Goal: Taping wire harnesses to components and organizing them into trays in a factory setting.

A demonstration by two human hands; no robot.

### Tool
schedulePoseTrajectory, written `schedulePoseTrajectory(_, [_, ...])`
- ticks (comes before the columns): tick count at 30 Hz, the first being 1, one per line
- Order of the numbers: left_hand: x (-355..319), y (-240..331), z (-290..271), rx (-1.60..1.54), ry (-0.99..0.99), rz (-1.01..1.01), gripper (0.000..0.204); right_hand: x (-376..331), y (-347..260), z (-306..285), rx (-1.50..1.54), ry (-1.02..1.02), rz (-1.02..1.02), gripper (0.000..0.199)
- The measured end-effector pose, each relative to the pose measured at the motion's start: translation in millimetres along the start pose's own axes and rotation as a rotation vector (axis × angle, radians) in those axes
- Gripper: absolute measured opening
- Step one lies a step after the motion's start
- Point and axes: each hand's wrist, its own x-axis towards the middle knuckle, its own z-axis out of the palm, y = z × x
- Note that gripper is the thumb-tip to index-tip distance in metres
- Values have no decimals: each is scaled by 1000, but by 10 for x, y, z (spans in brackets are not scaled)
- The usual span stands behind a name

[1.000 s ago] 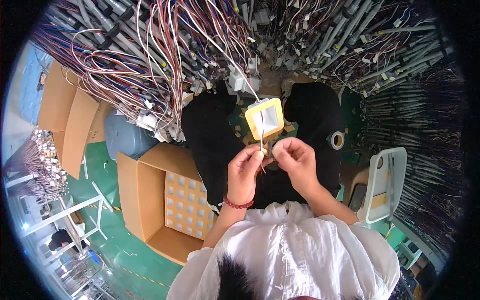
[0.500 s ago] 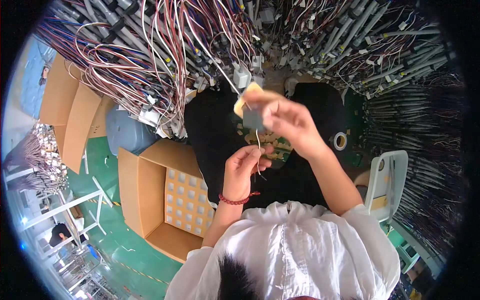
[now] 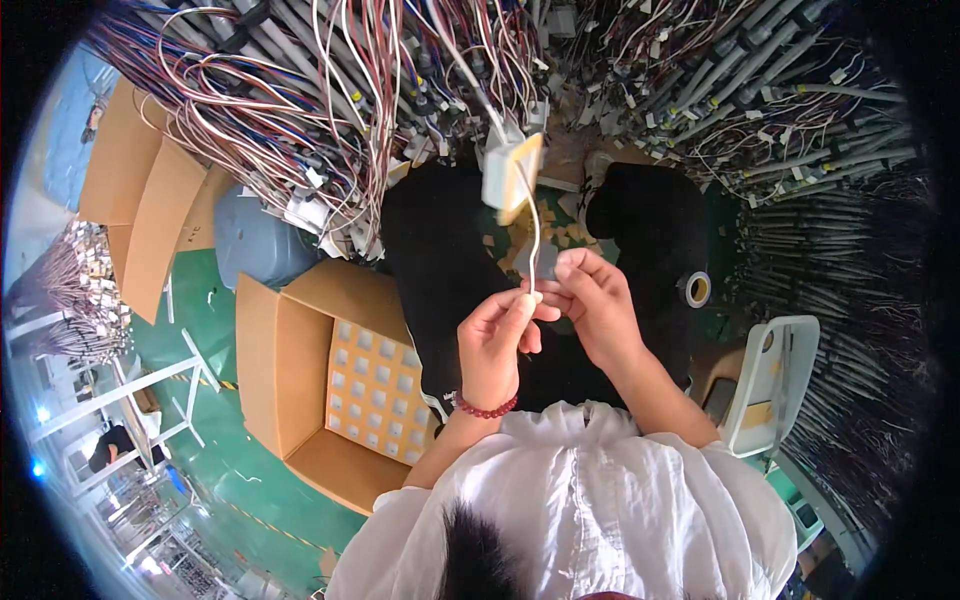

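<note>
A white block with a yellow-edged square face [image 3: 514, 178] hangs slightly blurred at the end of a cable, in front of the wire bundles [image 3: 300, 130]. From it a thin white wire [image 3: 537, 240] runs down to my left hand [image 3: 497, 340], whose thumb and fingertips are pinched on it. My right hand [image 3: 600, 305] is close beside, its thumb and fingers closed on a small flat grey square piece [image 3: 543, 262]. The fingertips of both hands nearly meet, and whether they touch cannot be made out.
An open cardboard box [image 3: 300, 390] with small pale squares in rows stands at the left, near a blue-grey stool [image 3: 258, 245]. A tape roll [image 3: 696, 290] lies right of my dark-clad legs. Further right is a white plastic chair [image 3: 775, 385]; grey cables [image 3: 840, 240] hang behind it.
My right hand has come down from beside the yellow-edged face to my left hand, bringing the grey piece along. The white block has turned and now hangs free of my fingers.
</note>
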Motion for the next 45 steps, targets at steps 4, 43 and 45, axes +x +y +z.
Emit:
schedulePoseTrajectory(4, [-7, 17, 26, 14, 28, 2, 18, -21, -36, 57, -45, -11, 20, 8])
schedulePoseTrajectory(43, [-58, -215, 98, -8, 43, 121, 12, 20, 8, -28, 16, -305, 76, 28])
schedulePoseTrajectory(45, [-82, -284, 79, 9, 62, 144, 13, 3, 21, 25, 5, -265, 73, 24])
